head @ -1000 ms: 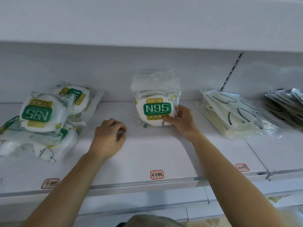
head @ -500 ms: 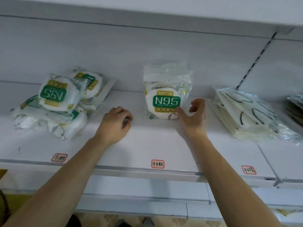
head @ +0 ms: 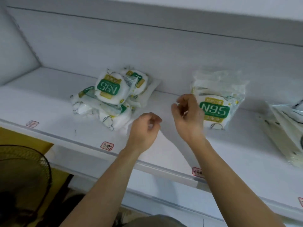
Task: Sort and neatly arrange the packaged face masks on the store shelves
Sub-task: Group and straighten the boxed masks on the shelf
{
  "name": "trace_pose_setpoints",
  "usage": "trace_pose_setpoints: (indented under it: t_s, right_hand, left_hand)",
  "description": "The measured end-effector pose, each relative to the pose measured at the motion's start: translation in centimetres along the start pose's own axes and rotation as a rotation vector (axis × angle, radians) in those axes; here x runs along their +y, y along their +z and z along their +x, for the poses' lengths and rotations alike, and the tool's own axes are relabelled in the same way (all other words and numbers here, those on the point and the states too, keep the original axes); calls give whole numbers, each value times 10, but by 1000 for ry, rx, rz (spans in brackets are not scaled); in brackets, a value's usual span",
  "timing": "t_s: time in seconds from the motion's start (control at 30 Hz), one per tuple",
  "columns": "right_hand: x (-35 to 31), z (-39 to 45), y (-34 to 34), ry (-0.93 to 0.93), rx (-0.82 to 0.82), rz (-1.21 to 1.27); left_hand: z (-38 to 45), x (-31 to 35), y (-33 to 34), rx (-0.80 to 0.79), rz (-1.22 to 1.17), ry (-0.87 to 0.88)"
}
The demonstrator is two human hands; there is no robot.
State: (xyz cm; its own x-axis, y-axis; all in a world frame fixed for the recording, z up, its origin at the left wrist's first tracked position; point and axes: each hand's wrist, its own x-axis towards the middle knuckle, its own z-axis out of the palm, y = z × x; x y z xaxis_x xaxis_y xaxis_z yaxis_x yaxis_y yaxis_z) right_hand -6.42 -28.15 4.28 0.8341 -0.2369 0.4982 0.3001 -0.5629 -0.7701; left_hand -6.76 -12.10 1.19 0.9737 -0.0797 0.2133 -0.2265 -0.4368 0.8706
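**Both hands off the shelf, between two lots of N95 packs**

Since half a second ago my view has swung left and tilted, and both hands have come up off the shelf board; the right one has let go of the standing pack's edge.

One long white shelf [head: 49, 102], smooth and flat with a metal front rail, carries everything. On its left lies a loose heap of crinkly clear-plastic N95 mask packs [head: 111, 99], rounded white masks with green and yellow labels, the top one upside down; I make out about four, though the overlap hides the exact count. To the right one neat stack of the same N95 packs [head: 216, 102] leans upright against the back wall, label facing me. At the far right edge sits a flat pile of clear-bagged white masks with black loops [head: 285, 128], partly cut off.

My left hand [head: 144, 128] hovers just beside the heap, fingers loosely curled, holding nothing. My right hand [head: 186, 113] hangs in front of the upright stack's left edge, fingers relaxed and half bent, empty.

Three small red-bordered labels [head: 107, 146] sit along the rail. One black wire fan guard [head: 24, 177] shows lower left.
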Motion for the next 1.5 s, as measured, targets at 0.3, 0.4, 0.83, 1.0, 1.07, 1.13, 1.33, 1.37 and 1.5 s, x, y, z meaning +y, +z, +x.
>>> trace_pose_setpoints:
  t_s: [0.3, 0.4, 0.83, 1.0, 1.07, 1.13, 1.33, 1.37, 1.5]
  right_hand:
    - [-72, 43, 144, 459, -426, 124]
    - [-74, 46, 161, 512, -319, 121]
    - [-98, 0, 93, 446, 359, 363]
    - [-121, 0, -11, 303, 47, 151]
    - [-131, -1, -43, 283, -75, 104]
    - [-131, -6, -68, 266, 10, 111]
    - [-70, -55, -121, 414, 301, 240]
    - [-58, -59, -129, 423, 335, 232]
    - [-26, -58, -183, 398, 320, 226]
  left_hand:
    - [3, -35, -132, -27, -58, -140]
    - [5, -48, -157, -41, -210, -241]
    - [38, -32, -185, 39, -517, -22]
    - [53, 12, -144, -142, -403, 174]
    - [54, 32, -119, -396, -371, 131]
    - [47, 53, -91, -538, -449, 93]
    - [21, 82, -13, -487, -712, -76]
    - [19, 85, 0, -507, -721, -85]
    - [6, 105, 55, -579, -764, -87]
